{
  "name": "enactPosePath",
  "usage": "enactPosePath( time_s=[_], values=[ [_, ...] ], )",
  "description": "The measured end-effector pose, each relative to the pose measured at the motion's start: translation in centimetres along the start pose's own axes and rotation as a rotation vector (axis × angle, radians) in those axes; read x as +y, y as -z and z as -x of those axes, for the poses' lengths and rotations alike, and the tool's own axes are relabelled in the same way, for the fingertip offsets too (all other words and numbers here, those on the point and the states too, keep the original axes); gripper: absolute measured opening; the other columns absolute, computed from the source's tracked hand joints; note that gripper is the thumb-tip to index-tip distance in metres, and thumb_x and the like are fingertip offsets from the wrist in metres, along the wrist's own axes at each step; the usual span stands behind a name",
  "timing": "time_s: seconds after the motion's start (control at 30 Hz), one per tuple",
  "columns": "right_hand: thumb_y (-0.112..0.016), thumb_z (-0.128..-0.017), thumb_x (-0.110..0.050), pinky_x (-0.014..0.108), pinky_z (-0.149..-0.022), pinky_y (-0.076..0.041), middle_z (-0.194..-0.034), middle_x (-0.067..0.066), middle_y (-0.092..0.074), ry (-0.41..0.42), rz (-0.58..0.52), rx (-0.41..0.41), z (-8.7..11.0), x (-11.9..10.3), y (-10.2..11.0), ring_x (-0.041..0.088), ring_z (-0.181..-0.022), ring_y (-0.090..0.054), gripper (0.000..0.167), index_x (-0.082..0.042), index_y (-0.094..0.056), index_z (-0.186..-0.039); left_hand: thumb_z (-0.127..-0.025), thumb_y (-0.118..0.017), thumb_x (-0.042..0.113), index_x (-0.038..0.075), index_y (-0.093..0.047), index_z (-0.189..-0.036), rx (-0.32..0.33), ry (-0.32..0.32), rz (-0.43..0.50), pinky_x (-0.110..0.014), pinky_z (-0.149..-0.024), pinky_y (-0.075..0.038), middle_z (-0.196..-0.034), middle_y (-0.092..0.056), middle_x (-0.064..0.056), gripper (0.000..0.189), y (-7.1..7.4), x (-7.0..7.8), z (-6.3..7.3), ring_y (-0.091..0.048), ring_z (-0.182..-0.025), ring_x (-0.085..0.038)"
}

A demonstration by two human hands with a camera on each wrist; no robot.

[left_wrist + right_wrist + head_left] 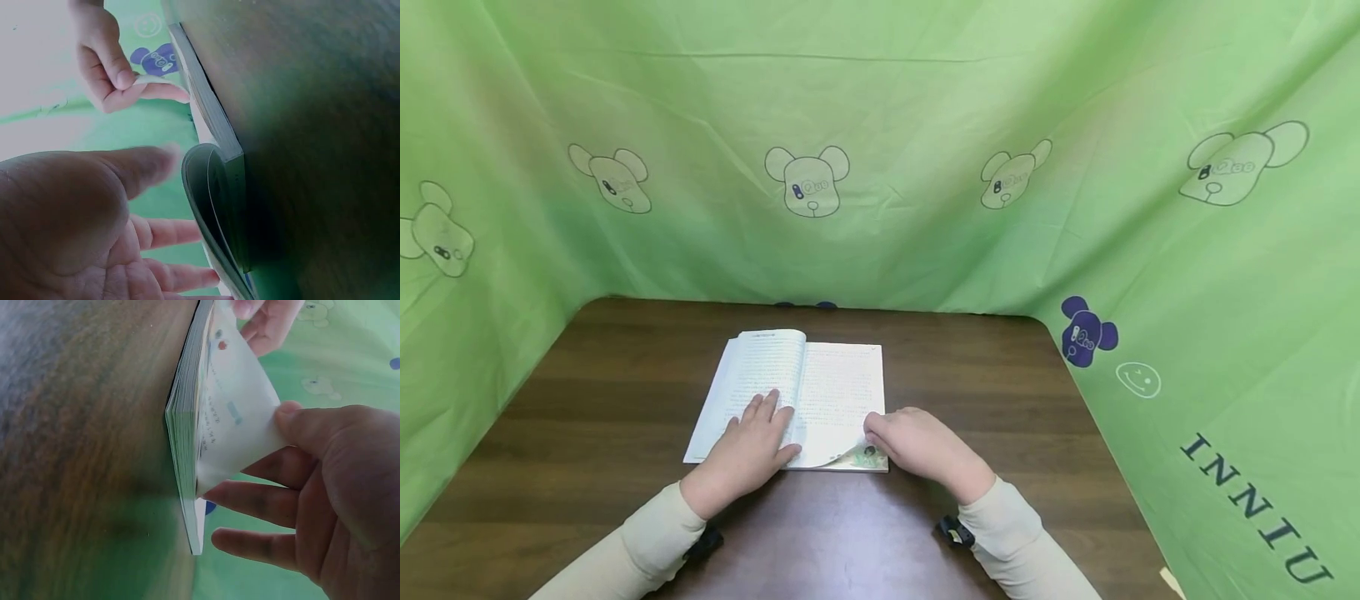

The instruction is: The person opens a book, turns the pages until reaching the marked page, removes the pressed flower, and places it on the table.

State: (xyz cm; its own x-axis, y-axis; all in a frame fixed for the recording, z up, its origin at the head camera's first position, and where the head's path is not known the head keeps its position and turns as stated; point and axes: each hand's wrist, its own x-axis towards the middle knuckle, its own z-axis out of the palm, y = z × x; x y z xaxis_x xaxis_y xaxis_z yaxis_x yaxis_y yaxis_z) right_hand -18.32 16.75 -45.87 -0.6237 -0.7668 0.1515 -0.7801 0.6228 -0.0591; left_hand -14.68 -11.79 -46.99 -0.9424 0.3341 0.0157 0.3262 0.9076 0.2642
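Observation:
An open book (838,379) lies on the wooden table, its left pages bulging up near the spine. My left hand (747,448) rests on the left-hand pages with fingers spread; in the left wrist view its fingertips (203,276) touch the curved pages. My right hand (921,443) pinches the lower right corner of a page (240,419) between thumb and forefinger, lifting it off the thick stack below. Under the raised corner a coloured picture (867,457) shows on the page beneath. The other right fingers extend beside the stack's edge.
The brown table (1000,375) spreads around the book on all sides. A green cloth (910,250) printed with bear heads hangs behind the table and along both sides. Dark wrist devices (955,532) sit at both sleeve cuffs.

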Motion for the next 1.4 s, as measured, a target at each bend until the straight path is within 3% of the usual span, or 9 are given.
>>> enactPosePath(
  time_s=[0.23,0.4,0.6,0.73,0.9,1.03,1.2,1.4],
  values=[
    [-0.057,-0.105,-0.025,0.035,-0.062,-0.049,-0.058,-0.013,-0.041,-0.005,0.076,0.058,-0.2,0.0,0.0,0.011,-0.051,-0.045,0.018,-0.019,-0.054,-0.088,-0.084,-0.073,0.065,0.002,-0.055,-0.137,0.007,0.015,0.003,-0.075,-0.096,-0.043,-0.155,-0.04,-0.031,0.084,-0.1,0.2,-0.1,-0.039,-0.142,-0.053],
    [-0.059,-0.104,-0.026,0.035,-0.064,-0.051,-0.061,-0.013,-0.05,0.006,0.082,0.105,-0.2,0.0,-0.4,0.011,-0.056,-0.056,0.013,-0.018,-0.058,-0.094,-0.075,-0.081,0.065,0.003,-0.056,-0.134,0.025,0.02,-0.013,-0.076,-0.094,-0.043,-0.154,-0.041,-0.031,0.089,-0.6,0.3,0.0,-0.04,-0.141,-0.053],
    [-0.06,-0.104,-0.027,0.033,-0.067,-0.052,-0.067,-0.013,-0.058,0.025,0.1,0.155,-0.2,0.1,-0.5,0.01,-0.063,-0.061,0.011,-0.019,-0.06,-0.098,-0.078,-0.083,0.058,0.005,-0.058,-0.129,0.058,0.039,-0.03,-0.074,-0.093,-0.045,-0.153,-0.043,-0.029,0.077,-1.2,0.3,0.0,-0.042,-0.139,-0.051],
    [-0.065,-0.101,-0.028,0.034,-0.076,-0.055,-0.087,-0.009,-0.071,0.009,0.089,0.207,-0.4,0.1,-0.3,0.012,-0.08,-0.069,0.012,-0.018,-0.065,-0.107,-0.083,-0.082,0.05,0.005,-0.058,-0.127,0.073,0.043,-0.012,-0.074,-0.092,-0.045,-0.151,-0.045,-0.03,0.067,-1.3,0.3,0.0,-0.044,-0.138,-0.052],
    [-0.072,-0.096,-0.025,0.04,-0.096,-0.055,-0.126,0.004,-0.071,-0.045,0.088,0.29,-0.5,0.3,0.2,0.021,-0.114,-0.069,0.034,-0.012,-0.065,-0.127,-0.089,-0.078,0.045,0.004,-0.059,-0.128,0.1,0.036,-0.002,-0.074,-0.091,-0.046,-0.15,-0.047,-0.03,0.06,-1.2,0.3,0.0,-0.045,-0.137,-0.052],
    [-0.073,-0.095,-0.024,0.041,-0.1,-0.053,-0.13,0.006,-0.069,-0.069,0.077,0.305,-0.5,0.4,0.2,0.023,-0.119,-0.067,0.039,-0.011,-0.063,-0.13,-0.093,-0.074,0.044,0.003,-0.056,-0.133,0.155,0.029,0.007,-0.072,-0.089,-0.048,-0.148,-0.049,-0.029,0.06,-1.2,0.2,-0.1,-0.048,-0.135,-0.05],
    [-0.072,-0.095,-0.03,0.041,-0.095,-0.054,-0.12,0.003,-0.073,-0.066,0.067,0.254,-0.5,0.5,-0.1,0.02,-0.112,-0.069,0.037,-0.013,-0.064,-0.127,-0.089,-0.08,0.034,-0.002,-0.039,-0.152,0.234,0.027,0.033,-0.066,-0.088,-0.052,-0.152,-0.043,-0.032,0.083,-0.9,0.2,-0.2,-0.049,-0.135,-0.051],
    [-0.073,-0.094,-0.041,0.047,-0.105,-0.049,-0.131,0.006,-0.069,-0.029,0.046,0.05,0.1,0.4,-0.2,0.025,-0.123,-0.064,0.044,-0.011,-0.068,-0.126,-0.082,-0.087,0.03,0.0,-0.016,-0.162,0.298,0.019,0.002,-0.066,-0.088,-0.051,-0.161,-0.024,-0.035,0.111,-0.8,0.0,-0.4,-0.04,-0.139,-0.055]
  ],
)
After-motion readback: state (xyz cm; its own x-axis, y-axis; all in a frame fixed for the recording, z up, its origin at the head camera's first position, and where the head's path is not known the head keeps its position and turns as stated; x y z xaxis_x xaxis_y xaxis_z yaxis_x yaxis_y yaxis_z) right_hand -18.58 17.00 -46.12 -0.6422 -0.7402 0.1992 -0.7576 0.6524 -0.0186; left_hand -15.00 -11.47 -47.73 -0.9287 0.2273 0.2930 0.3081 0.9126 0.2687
